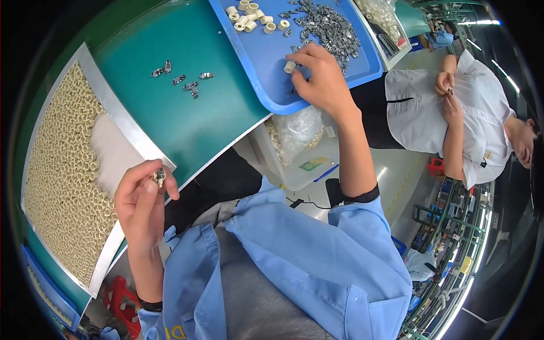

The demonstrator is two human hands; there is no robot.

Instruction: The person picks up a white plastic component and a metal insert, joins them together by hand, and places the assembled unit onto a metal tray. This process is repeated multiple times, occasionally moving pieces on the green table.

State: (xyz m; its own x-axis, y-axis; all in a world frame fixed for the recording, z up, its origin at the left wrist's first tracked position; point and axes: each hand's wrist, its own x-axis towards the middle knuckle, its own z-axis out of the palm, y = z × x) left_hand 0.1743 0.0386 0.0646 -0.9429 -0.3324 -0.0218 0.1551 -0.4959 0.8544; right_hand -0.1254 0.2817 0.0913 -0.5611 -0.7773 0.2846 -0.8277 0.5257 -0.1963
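Note:
Pinched between the thumb and fingers of my left hand point(143, 198) is a small cream part with metal fittings point(159, 178), held above the near edge of the bench. My right hand point(322, 76) reaches into the blue tray point(258, 85). Its thumb and index finger close round a short cream cylinder point(289, 67). More hollow cream cylinders point(249, 17) lie loose at the tray's far left. Beside them spreads a heap of small grey metal clips point(331, 31), partly hidden by my right hand.
Several metal pieces point(179, 80) lie on the green bench mat point(221, 113). At left, a metal-framed tray point(127, 133) holds many cream parts and a white sheet. Below the bench stands a bin point(294, 175) with a plastic bag. A co-worker in a white shirt point(425, 107) stands at right.

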